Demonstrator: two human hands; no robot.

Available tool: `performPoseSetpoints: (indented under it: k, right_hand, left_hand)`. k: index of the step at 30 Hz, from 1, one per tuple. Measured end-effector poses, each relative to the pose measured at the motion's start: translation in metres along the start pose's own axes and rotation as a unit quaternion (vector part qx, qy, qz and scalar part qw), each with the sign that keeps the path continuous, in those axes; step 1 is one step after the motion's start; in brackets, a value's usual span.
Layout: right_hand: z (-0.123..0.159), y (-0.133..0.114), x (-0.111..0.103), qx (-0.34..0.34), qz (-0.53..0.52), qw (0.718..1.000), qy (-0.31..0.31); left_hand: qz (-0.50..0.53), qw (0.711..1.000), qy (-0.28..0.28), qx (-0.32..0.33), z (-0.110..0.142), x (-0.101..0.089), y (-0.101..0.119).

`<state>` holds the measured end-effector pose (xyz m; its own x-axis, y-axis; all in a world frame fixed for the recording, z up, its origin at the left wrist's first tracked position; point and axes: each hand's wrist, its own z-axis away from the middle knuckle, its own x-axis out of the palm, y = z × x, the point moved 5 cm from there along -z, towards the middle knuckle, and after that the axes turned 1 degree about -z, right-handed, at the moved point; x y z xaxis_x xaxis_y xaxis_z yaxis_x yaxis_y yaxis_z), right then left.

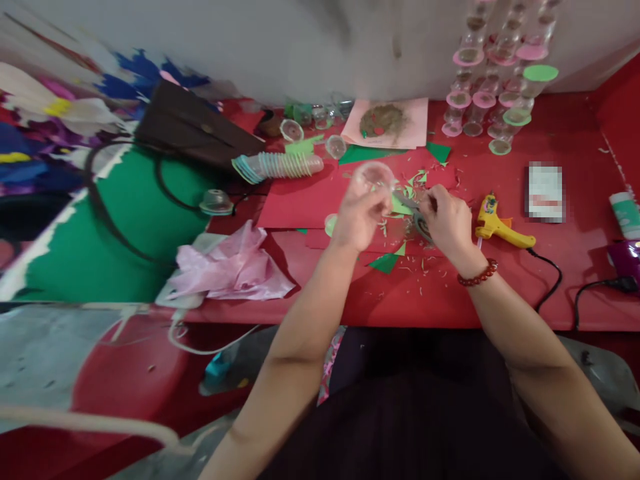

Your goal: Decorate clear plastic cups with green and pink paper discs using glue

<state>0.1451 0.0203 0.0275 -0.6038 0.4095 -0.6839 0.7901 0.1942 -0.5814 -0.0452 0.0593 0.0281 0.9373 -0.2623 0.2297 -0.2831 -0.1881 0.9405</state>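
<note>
My left hand point(357, 217) is closed around a clear plastic cup point(376, 175), its round rim facing up and away from me. My right hand point(445, 217), wearing a red bead bracelet, is closed on what look like scissors point(407, 202). Their grey blade points left towards the cup; blur hides whether it touches. Under the hands lie red sheets point(305, 200), green paper scraps point(385, 262) and many small pale clippings. A yellow glue gun point(503, 225) lies just right of my right hand.
Nested clear cups point(280, 165) lie behind my left hand. Joined cup stacks point(500, 100) stand at the back right. A pink sheet point(417, 123) bears brown grains. Pink plastic point(230, 263), a dark bag point(195, 130) and a green board point(120, 213) are on the left.
</note>
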Motion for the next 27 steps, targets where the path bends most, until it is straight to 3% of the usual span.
performPoseSetpoints:
  k: [4,6,10,15,17,20,24,27]
  right_hand:
    - [-0.001,0.004,0.003,-0.013,-0.01,1.0,-0.023]
    - [-0.002,0.006,0.005,-0.018,-0.03,0.999,-0.035]
    - [-0.002,0.007,0.009,-0.02,-0.045,0.997,-0.063]
    - [0.001,0.001,0.013,-0.044,0.033,0.995,-0.086]
    - [0.002,-0.004,0.015,-0.075,0.013,0.993,-0.091]
    - [0.001,-0.012,0.014,-0.121,-0.058,0.987,-0.088]
    - [-0.004,-0.014,0.007,-0.092,-0.057,0.99,-0.095]
    - [-0.004,-0.018,-0.002,-0.094,-0.057,0.989,-0.097]
  left_hand:
    - [-0.003,0.989,0.115,0.091,0.002,-0.062,0.047]
    - [-0.002,0.982,0.159,0.105,0.009,-0.089,0.06]
    - [-0.093,0.96,0.258,0.052,0.023,-0.129,0.044]
    - [-0.113,0.941,0.32,0.01,0.029,-0.141,0.002]
    - [-0.161,0.926,0.341,-0.012,0.031,-0.14,-0.006]
    - [-0.196,0.92,0.336,-0.037,0.031,-0.134,-0.014]
    - [-0.292,0.905,0.304,-0.051,0.031,-0.137,-0.023]
    - [-0.374,0.876,0.299,-0.065,0.032,-0.149,-0.025]
